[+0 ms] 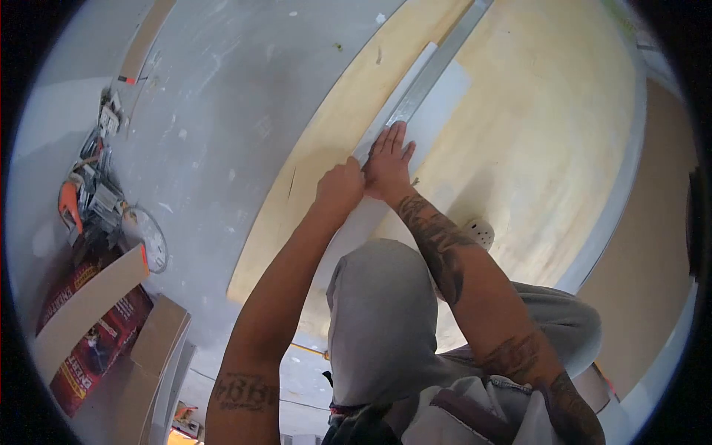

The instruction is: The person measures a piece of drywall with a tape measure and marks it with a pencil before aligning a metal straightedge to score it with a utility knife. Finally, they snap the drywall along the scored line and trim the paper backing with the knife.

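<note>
A long metal straight bar lies lengthwise over a white strip on a pale wooden board. My right hand is spread flat on the near end of the bar, its fingers pressing down. Close beside it on the left, my left hand is closed at the strip's left edge; what it holds, if anything, is hidden. The strip continues toward me beneath my hands and past my knee.
On the left of the grey floor lie a heap of scraps and tools, a round clock-like dial, a red printed bag and an open cardboard box. A brown panel stands right. My knee is near the strip.
</note>
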`<state>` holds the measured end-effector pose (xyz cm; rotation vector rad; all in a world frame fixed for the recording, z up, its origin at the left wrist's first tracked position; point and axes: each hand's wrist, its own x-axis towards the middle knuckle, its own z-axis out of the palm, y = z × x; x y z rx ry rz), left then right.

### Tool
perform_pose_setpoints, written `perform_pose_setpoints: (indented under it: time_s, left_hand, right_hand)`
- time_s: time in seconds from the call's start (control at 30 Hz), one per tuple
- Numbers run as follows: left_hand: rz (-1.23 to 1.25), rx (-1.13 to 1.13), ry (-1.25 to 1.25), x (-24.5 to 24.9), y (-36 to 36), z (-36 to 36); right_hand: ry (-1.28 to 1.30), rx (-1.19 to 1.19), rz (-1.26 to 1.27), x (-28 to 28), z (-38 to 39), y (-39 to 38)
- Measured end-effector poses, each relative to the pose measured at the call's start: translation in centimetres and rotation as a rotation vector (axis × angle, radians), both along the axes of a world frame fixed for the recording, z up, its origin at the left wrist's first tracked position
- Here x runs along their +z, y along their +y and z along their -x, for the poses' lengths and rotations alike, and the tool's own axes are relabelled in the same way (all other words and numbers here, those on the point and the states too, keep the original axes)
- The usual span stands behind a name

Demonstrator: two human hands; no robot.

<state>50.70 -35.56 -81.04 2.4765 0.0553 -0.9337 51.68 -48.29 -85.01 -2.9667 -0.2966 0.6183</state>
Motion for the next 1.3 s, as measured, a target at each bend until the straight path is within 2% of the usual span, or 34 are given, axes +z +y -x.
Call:
perform_pose_setpoints:
  time_s: [0.17, 0.23, 0.47, 0.53, 0.57, 0.6, 0.67, 0.73, 0.8, 0.87, 0.93, 0.97, 1.03, 1.07, 1.13, 1.17, 1.23, 1.3]
  left_hand:
    - [-0.038, 0.023, 0.116, 1.5, 3.8, 6.5]
    - [-0.091, 0.0, 0.217, 1.8, 5.9, 10.1]
    - [-0.195, -0.033, 0.327, 4.0, 12.9, 22.7]
    - [-0.256, -0.098, 0.372, 4.1, 16.2, 28.1]
    - [-0.297, -0.157, 0.469, 2.9, 20.3, 34.0]
    - [-0.382, -0.196, 0.444, 3.7, 23.3, 38.7]
    - [-0.537, -0.043, 0.617, 10.2, 21.6, 33.5]
    - [-0.502, 0.098, 0.412, 11.6, 20.0, 30.2]
    - [-0.468, 0.151, 0.359, 9.5, 17.6, 26.6]
    - [-0.265, 0.202, -0.079, 5.3, 15.5, 25.0]
    - [-0.089, 0.211, -0.219, 1.9, 12.2, 22.1]
    - [-0.07, 0.206, -0.24, 1.1, 10.5, 20.9]
    - [-0.058, 0.29, -0.069, 0.8, 7.3, 18.9]
    - [-0.046, 0.289, -0.092, 0.2, 6.3, 18.8]
    - [-0.158, 0.376, -0.001, -1.1, 4.8, 19.2]
    - [-0.152, 0.387, -0.018, -1.0, 4.6, 19.4]
    - [-0.175, 0.349, 0.058, 0.5, 4.2, 19.2]
    - [-0.16, 0.365, -0.004, 0.0, 4.2, 19.9]
  right_hand:
    - [0.142, 0.073, 0.095, 2.3, -0.9, 0.5]
    - [0.254, 0.013, 0.078, 2.8, -1.2, 0.6]
    - [0.259, 0.007, 0.091, 2.6, -1.2, 0.7]
    - [0.249, 0.021, 0.097, 2.7, -1.1, 0.8]
    - [0.254, 0.023, 0.09, 2.9, -0.6, 0.9]
    - [0.283, 0.029, 0.093, 3.1, -0.5, 0.9]
    - [0.277, -0.002, 0.101, 2.3, -2.5, 0.8]
    - [0.218, 0.007, 0.001, 1.6, -0.8, 0.4]
    - [0.191, 0.016, 0.05, 1.9, -1.2, 0.5]
    - [0.228, -0.003, 0.031, 2.4, -0.9, 0.4]
    - [0.241, 0.004, 0.073, 2.8, -1.2, 0.4]
    - [0.231, 0.017, 0.048, 2.8, -1.0, 0.3]
    - [0.223, 0.026, 0.029, 3.1, -0.8, -0.3]
    - [0.199, 0.023, 0.038, 3.3, -0.6, -1.1]
    - [-0.005, 0.026, -0.184, 2.4, -0.3, -2.9]
    - [-0.023, 0.038, -0.182, 2.1, -0.2, -4.6]
    - [-0.152, -0.13, -0.745, 2.4, -0.4, -8.0]
    - [-0.16, -0.646, -0.635, 3.0, -0.7, -8.4]
